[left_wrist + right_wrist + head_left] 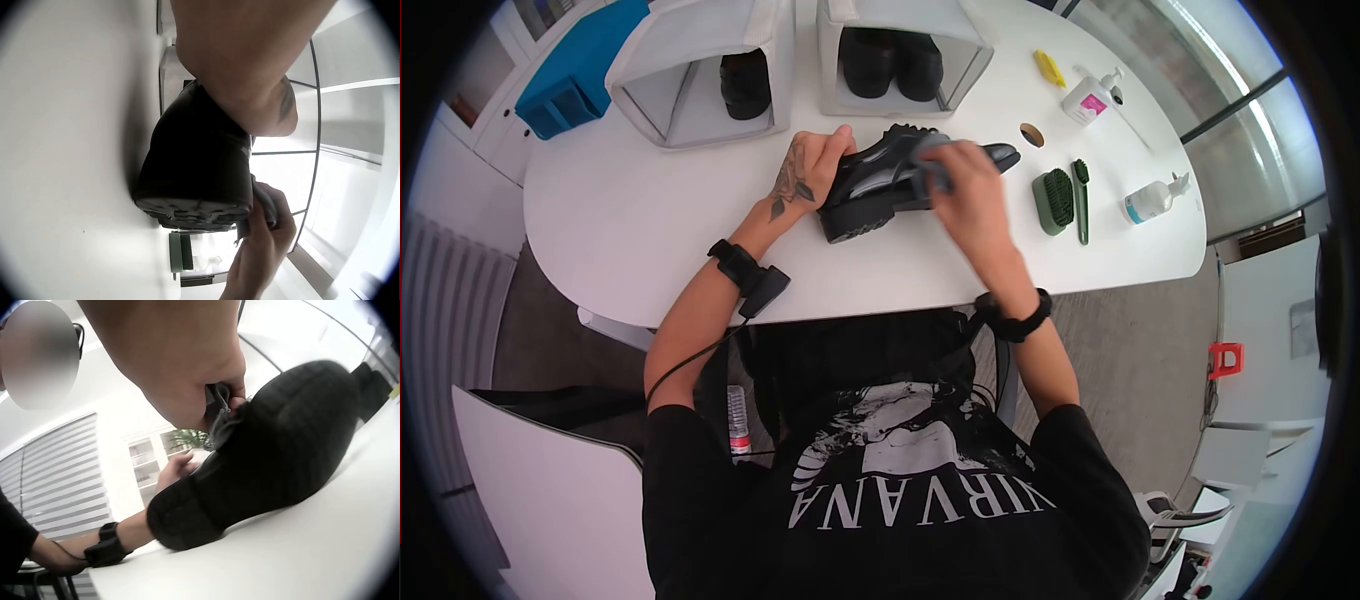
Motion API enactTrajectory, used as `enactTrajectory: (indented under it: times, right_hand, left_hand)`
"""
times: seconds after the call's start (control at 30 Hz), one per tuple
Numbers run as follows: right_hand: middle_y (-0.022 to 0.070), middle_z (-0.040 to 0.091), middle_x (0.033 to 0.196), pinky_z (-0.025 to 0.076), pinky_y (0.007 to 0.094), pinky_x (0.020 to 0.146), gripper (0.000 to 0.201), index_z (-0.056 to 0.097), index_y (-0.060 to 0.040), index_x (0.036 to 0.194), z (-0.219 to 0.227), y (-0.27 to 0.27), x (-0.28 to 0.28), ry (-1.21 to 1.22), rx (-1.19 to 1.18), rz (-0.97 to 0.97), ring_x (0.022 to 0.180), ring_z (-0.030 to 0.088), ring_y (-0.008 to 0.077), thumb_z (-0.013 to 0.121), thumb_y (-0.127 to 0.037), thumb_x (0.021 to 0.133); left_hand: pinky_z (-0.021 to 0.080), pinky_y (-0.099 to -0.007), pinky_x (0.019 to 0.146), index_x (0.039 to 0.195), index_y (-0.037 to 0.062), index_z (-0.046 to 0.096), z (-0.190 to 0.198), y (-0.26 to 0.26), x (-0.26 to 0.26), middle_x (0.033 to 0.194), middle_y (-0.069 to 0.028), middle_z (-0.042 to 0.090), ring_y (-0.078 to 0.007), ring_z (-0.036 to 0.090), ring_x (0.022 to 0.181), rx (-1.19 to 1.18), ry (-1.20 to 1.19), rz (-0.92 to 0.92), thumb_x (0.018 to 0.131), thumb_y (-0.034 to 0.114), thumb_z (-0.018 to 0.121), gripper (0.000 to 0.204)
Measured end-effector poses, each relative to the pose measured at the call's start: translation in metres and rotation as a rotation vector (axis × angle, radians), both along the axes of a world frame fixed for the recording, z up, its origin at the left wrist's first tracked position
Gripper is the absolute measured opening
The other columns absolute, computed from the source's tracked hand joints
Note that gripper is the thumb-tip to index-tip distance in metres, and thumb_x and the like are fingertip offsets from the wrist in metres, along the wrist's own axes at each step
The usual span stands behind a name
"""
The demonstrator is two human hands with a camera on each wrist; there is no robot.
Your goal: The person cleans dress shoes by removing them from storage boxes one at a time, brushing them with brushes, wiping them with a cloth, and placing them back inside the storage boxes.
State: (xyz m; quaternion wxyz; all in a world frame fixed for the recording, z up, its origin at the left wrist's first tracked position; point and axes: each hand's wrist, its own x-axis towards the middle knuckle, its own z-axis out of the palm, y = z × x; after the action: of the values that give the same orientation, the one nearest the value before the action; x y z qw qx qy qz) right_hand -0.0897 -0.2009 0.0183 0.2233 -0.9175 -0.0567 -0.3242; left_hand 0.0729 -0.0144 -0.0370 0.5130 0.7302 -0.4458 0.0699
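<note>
A glossy black leather shoe point(870, 182) with a chunky ridged sole lies tilted on its side on the white table point(700, 270), its toe pointing right in the head view. My left hand point(805, 170) grips it at the heel end by the opening; part of the fingers is hidden behind the leather. In my right hand point(970, 190) is a bunched grey cloth point(220, 415), pinched between thumb and fingers and pressed to the upper near the front. The sole point(294, 437) faces the right wrist camera. A dark ridged edge point(910, 131) shows just beyond the shoe.
Two pale shoe boxes point(700, 45) with open fronts stand at the back, black shoes point(892, 65) inside. A blue case point(580, 70) is at far left. To the right are a green brush point(1055, 200), a slim green brush point(1082, 205), pump bottles point(1090, 100) and a yellow item point(1049, 68).
</note>
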Motion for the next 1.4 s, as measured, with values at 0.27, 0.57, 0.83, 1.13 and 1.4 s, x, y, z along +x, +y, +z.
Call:
enactTrajectory:
  times: [0.27,0.57,0.83,1.13,1.4]
  right_hand:
    - [0.0176,0.076,0.1,0.056,0.0372,0.078,0.016,0.075,0.0001,0.104,0.01,-0.104,-0.022,0.082,0.144,-0.443,0.086,0.075,0.033,0.069,-0.003,0.09]
    - [0.016,0.067,0.094,0.053,0.0423,0.072,0.022,0.072,-0.0045,0.104,0.005,-0.015,-0.029,0.066,0.137,-0.101,0.085,0.066,0.0374,0.071,0.001,0.083]
    - [0.0184,0.071,0.091,0.054,0.0409,0.074,0.014,0.074,-0.0006,0.102,0.002,-0.105,-0.011,-0.019,0.084,-0.384,0.08,0.071,0.0383,0.07,-0.002,0.089]
    - [0.0165,0.064,0.097,0.052,0.0442,0.075,0.024,0.07,-0.0036,0.105,-0.001,-0.011,-0.042,0.011,0.012,-0.162,0.088,0.065,0.0389,0.072,0.004,0.082]
    - [0.0153,0.068,0.094,0.054,0.0427,0.073,0.02,0.072,-0.0026,0.104,0.016,-0.059,-0.027,0.121,0.136,-0.332,0.083,0.068,0.0365,0.07,0.003,0.085]
  left_hand:
    - [0.05,-0.0392,0.072,0.079,-0.0096,0.063,0.01,0.0,-0.005,0.069,-0.025,0.063,-0.0397,0.062,0.064,-0.033,-0.103,-0.029,0.109,0.033,0.037,0.058]
    - [0.049,-0.0393,0.072,0.079,-0.0089,0.064,0.011,0.002,-0.007,0.069,-0.0239,0.063,-0.0383,0.062,0.064,0.054,0.021,-0.013,0.109,0.033,0.038,0.058]
    - [0.05,-0.0399,0.072,0.079,-0.0093,0.064,0.014,0.004,-0.007,0.068,-0.0241,0.062,-0.0387,0.063,0.065,0.072,0.092,-0.002,0.108,0.033,0.039,0.057]
    - [0.051,-0.0416,0.07,0.084,-0.0064,0.065,0.003,0.001,-0.005,0.07,-0.0247,0.064,-0.0407,0.063,0.066,0.051,-0.016,0.005,0.11,0.031,0.04,0.052]
    - [0.049,-0.0414,0.07,0.082,-0.0074,0.063,0.007,0.002,-0.005,0.069,-0.0247,0.062,-0.0424,0.061,0.066,0.01,-0.019,0.002,0.11,0.031,0.04,0.053]
